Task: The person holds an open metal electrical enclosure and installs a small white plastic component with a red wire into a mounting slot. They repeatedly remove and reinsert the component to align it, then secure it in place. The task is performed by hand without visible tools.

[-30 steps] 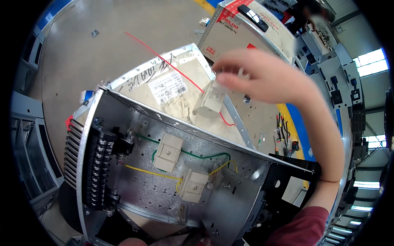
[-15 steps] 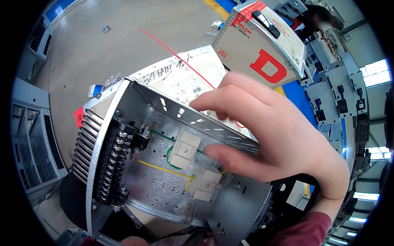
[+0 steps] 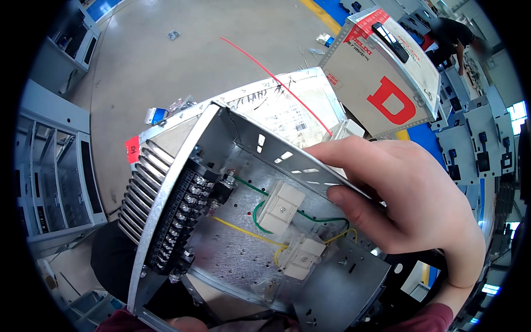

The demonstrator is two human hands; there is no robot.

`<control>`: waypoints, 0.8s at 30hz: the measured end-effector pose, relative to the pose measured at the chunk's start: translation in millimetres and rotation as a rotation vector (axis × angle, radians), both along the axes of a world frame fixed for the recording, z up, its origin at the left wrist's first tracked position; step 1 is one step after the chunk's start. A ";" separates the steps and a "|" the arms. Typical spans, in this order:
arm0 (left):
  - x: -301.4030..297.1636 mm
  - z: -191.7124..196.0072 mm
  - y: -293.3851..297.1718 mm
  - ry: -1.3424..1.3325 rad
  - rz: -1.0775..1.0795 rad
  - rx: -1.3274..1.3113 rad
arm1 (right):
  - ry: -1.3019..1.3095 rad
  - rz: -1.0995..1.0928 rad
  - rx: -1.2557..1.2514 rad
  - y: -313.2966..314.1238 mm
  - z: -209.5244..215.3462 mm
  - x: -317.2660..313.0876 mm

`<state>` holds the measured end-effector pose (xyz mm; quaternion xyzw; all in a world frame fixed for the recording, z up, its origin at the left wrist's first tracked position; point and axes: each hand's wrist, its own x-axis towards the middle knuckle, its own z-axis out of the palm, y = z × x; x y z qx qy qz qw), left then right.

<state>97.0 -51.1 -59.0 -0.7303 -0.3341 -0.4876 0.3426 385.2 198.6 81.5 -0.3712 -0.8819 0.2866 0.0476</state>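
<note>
The person's right hand (image 3: 406, 193) grips the far wall (image 3: 249, 133) of a grey metal case (image 3: 221, 260), thumb on the inner side and fingers over the top edge. The case sits near, in the middle, open toward us and tilted. Of the left hand (image 3: 191, 325) only a sliver shows at the near edge (so I can't tell whether it is open or closed).

Inside, to the left, runs a long black terminal block (image 3: 182, 218) with a row of screws, and silvery bars (image 3: 145, 191) stick out beyond the left wall. Two white blocks sit on the case floor: the farther block (image 3: 283, 207) with a green wire (image 3: 323, 219), the nearer block (image 3: 303, 258) with a yellow wire (image 3: 249, 234). Just beyond the far wall lies a third block (image 3: 354, 128), partly hidden by the hand, and from there a red wire (image 3: 276, 79) arcs away to the far left, over a pale box (image 3: 321, 91)
</note>
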 end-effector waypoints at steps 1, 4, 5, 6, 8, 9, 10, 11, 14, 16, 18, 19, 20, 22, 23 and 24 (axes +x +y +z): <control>0.6 -0.2 -0.9 0.006 0.000 0.003 | 0.001 0.004 -0.003 0.6 0.2 0.0; -0.5 -1.0 -1.2 0.016 -0.001 0.011 | 0.001 0.003 -0.018 1.2 0.6 0.2; -0.9 -1.5 -0.1 0.022 -0.003 0.013 | 0.000 -0.003 -0.023 1.1 1.0 0.5; -1.8 -2.2 0.0 0.030 -0.006 0.017 | 0.004 -0.005 -0.026 0.6 0.4 0.9; -3.0 -2.9 0.7 0.049 -0.009 0.024 | 0.015 -0.004 -0.031 0.7 -0.8 1.3; -4.0 -3.6 1.2 0.060 -0.009 0.029 | 0.018 -0.005 -0.035 0.7 -1.1 1.3; -5.7 -4.4 2.8 0.075 -0.012 0.033 | 0.023 -0.005 -0.040 0.9 -1.8 1.1; -8.3 -4.3 2.9 0.093 -0.014 0.037 | 0.025 -0.009 -0.047 0.9 -2.1 0.6; -18.5 -6.8 6.7 0.196 -0.033 0.062 | 0.018 -0.023 -0.059 0.2 -0.7 1.2; -25.2 -4.2 7.2 0.306 -0.037 0.093 | 0.006 -0.021 -0.067 0.0 1.7 -0.1; -15.9 -4.8 9.3 0.167 -0.028 0.058 | -0.002 -0.017 -0.078 0.3 2.7 -0.3; -9.4 -3.0 10.9 0.099 -0.023 0.041 | -0.004 -0.015 -0.084 0.9 2.1 -0.1; -5.3 -2.9 10.2 0.059 -0.017 0.034 | 0.003 -0.011 -0.089 1.5 -0.2 0.5; 2.1 0.2 9.4 -0.026 -0.020 0.016 | 0.024 -0.009 -0.088 1.0 -2.5 2.4; 5.3 0.8 9.6 -0.063 -0.020 0.010 | 0.039 -0.008 -0.084 0.5 -3.4 2.5; 7.5 1.1 11.4 -0.095 -0.021 0.006 | 0.037 -0.006 -0.081 0.4 -3.5 2.3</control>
